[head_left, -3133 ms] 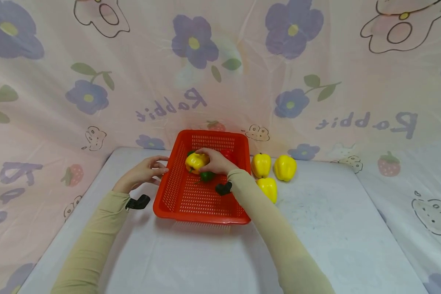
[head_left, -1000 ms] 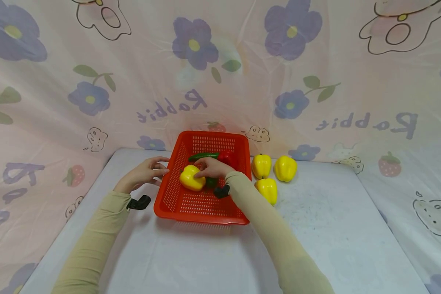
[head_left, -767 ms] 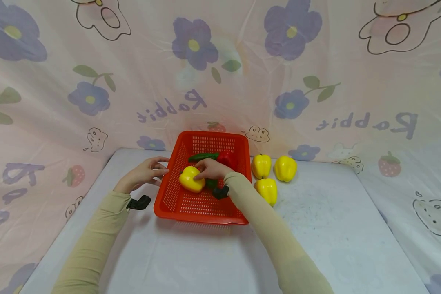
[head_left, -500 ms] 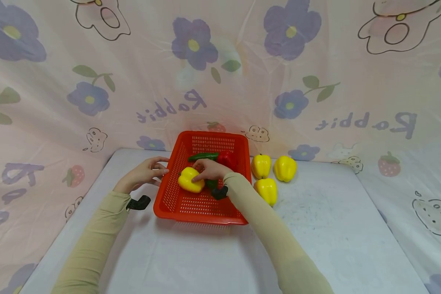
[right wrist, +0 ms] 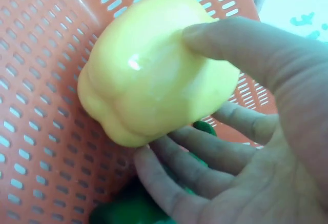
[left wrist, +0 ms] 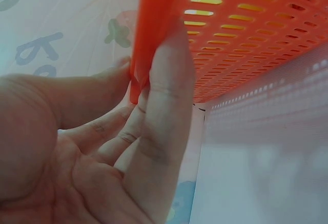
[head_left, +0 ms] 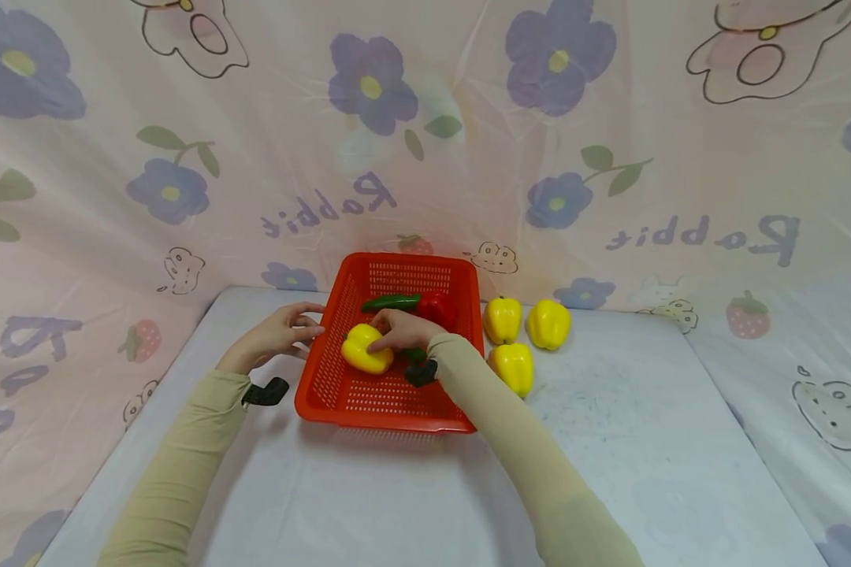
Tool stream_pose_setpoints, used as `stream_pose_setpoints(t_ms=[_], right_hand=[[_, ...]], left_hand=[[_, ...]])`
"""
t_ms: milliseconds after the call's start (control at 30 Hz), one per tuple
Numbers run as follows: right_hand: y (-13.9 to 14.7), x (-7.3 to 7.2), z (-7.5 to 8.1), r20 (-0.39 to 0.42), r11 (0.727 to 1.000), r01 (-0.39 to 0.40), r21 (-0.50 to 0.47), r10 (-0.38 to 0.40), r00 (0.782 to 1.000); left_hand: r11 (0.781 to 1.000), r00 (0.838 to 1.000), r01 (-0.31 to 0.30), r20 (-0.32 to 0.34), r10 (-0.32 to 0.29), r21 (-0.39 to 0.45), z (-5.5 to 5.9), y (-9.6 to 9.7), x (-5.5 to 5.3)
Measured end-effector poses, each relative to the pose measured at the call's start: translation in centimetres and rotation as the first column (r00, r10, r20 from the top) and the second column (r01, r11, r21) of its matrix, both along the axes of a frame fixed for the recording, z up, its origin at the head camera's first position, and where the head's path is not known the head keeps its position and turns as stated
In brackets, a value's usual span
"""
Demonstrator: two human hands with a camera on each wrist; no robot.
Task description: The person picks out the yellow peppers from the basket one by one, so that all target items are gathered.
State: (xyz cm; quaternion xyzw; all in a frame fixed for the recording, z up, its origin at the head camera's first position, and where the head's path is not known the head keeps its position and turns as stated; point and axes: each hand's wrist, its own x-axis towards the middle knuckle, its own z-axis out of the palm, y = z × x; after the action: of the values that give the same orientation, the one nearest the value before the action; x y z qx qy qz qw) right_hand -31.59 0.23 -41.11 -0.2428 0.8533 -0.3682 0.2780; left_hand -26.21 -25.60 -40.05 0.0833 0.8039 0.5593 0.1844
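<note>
My right hand (head_left: 401, 329) is inside the red plastic basket (head_left: 386, 425) and holds a yellow bell pepper (head_left: 363, 353). In the right wrist view, the thumb presses on one side of this glossy pepper (right wrist: 148, 70) while the fingers curl beneath it. At the basket's left side, my left hand (head_left: 278, 335) grips the rim; the left wrist view has the thumb on one face of the rim (left wrist: 154, 24) and the fingers on the other. Behind the right hand lie a long green pepper (head_left: 390, 302) and a red pepper (head_left: 434, 305). Something dark green (right wrist: 128, 211) is partly hidden under the hand.
On the white table (head_left: 624, 441), right of the basket, stand three more yellow bell peppers: a back-left one (head_left: 503, 320), a back-right one (head_left: 548, 324) and a front one (head_left: 514, 368), close to my right sleeve (head_left: 510, 425). A patterned curtain (head_left: 454, 157) hangs behind the table.
The yellow bell pepper in my right hand has moved toward the basket's front left, uncovering the long green pepper. Over the last second it shifts only slightly left. My left hand stays at the rim.
</note>
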Motion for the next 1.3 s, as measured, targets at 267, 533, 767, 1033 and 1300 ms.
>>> stream_pose_setpoints(t_ms=[267, 533, 767, 1033, 1300], right_hand=[[-0.1, 0.5, 0.5, 0.066, 1.0, -0.013, -0.024, 0.014, 0.998], [0.9, 0.4, 2.0, 0.099, 0.997, 0.011, -0.072, -0.004, 0.995], [2.9, 0.1, 4.2, 0.054, 0.995, 0.015, -0.097, -0.01, 0.999], [6.0, 0.5, 6.8, -0.025, 0.991, 0.04, -0.13, -0.044, 0.999], [10.4, 1.6, 9.1, -0.035, 0.968, 0.135, -0.212, -0.146, 0.989]], left_hand=[[1.0, 1.0, -0.004, -0.001, 0.004, 0.008, 0.1, 0.1, 0.2], [1.0, 1.0, -0.01, -0.007, 0.01, 0.002, 0.0, 0.2, 0.2], [1.0, 1.0, -0.011, -0.002, 0.011, 0.012, 0.0, 0.2, 0.2], [0.999, 1.0, 0.005, 0.01, -0.005, 0.038, -0.4, 0.0, 0.3], [0.998, 1.0, 0.023, -0.013, -0.022, 0.056, -0.4, -0.2, 0.3]])
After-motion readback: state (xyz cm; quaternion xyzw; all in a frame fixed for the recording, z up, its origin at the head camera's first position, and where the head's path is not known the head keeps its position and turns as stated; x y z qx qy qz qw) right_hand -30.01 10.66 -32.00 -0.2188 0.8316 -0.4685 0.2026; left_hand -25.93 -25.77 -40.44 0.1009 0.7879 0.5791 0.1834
